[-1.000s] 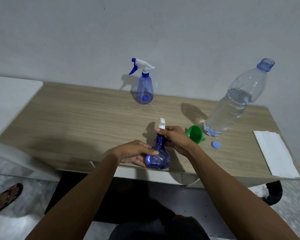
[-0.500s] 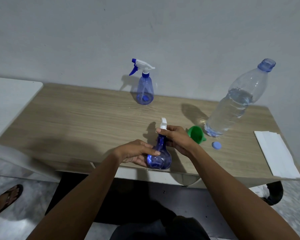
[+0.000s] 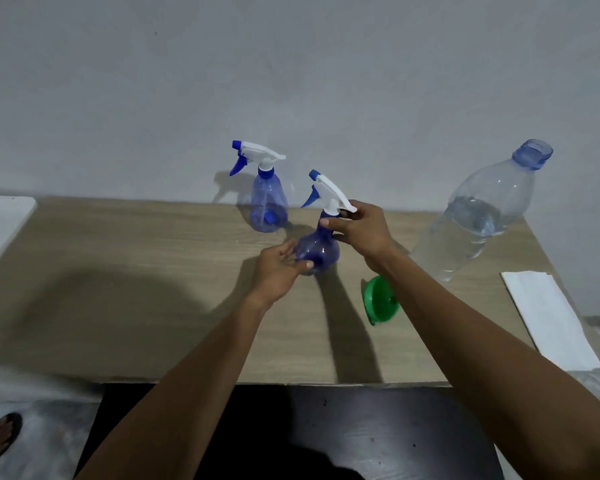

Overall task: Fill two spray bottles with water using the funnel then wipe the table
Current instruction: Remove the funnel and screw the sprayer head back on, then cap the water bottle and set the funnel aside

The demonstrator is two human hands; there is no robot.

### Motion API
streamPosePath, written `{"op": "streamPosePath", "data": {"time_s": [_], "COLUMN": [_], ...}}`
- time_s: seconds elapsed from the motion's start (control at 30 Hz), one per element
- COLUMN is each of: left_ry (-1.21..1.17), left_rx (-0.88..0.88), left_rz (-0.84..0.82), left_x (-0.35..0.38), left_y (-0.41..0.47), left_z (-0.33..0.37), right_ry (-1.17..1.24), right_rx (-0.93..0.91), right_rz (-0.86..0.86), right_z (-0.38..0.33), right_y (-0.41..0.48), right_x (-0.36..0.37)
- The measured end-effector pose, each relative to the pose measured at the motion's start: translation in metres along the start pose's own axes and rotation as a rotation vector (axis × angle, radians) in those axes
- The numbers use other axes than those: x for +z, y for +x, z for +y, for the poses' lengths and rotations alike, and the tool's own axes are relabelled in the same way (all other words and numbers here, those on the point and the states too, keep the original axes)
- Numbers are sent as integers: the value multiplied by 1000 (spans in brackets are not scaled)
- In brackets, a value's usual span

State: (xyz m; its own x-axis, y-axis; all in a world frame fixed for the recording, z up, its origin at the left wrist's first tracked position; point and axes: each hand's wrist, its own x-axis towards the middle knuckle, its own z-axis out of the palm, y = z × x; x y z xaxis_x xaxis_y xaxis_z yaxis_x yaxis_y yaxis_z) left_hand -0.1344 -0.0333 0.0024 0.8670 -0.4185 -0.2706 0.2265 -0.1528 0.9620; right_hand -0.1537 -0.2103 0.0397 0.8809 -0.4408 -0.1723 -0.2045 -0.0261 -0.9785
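Two hands hold one blue spray bottle (image 3: 317, 252) above the wooden table (image 3: 118, 289): the left hand (image 3: 279, 271) cups its round body from the left, fingers curled against it, and the right hand (image 3: 359, 230) is closed round its neck under the white trigger head. Beyond the hands a second spray bottle (image 3: 267, 206) stands upright. Below the right wrist lies the green funnel (image 3: 380, 299); the uncapped water bottle (image 3: 478, 216) stands further right, with folded white paper (image 3: 551, 317) beyond it. No writing is legible.
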Motion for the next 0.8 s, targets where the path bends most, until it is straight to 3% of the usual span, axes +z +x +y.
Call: {"op": "streamPosePath", "data": {"time_s": [0.37,0.8], "left_ry": [140,267], "left_rx": [64,69], "left_rz": [321,319], "left_x": [44,46], "left_y": [87,66], "left_z": [-10,-2], "right_ry": [-76,-156], "right_rx": [-177,-112], "right_rz": [63,127], "right_z": [23,27], "right_y": [93,71], "right_x": [9,-4]}}
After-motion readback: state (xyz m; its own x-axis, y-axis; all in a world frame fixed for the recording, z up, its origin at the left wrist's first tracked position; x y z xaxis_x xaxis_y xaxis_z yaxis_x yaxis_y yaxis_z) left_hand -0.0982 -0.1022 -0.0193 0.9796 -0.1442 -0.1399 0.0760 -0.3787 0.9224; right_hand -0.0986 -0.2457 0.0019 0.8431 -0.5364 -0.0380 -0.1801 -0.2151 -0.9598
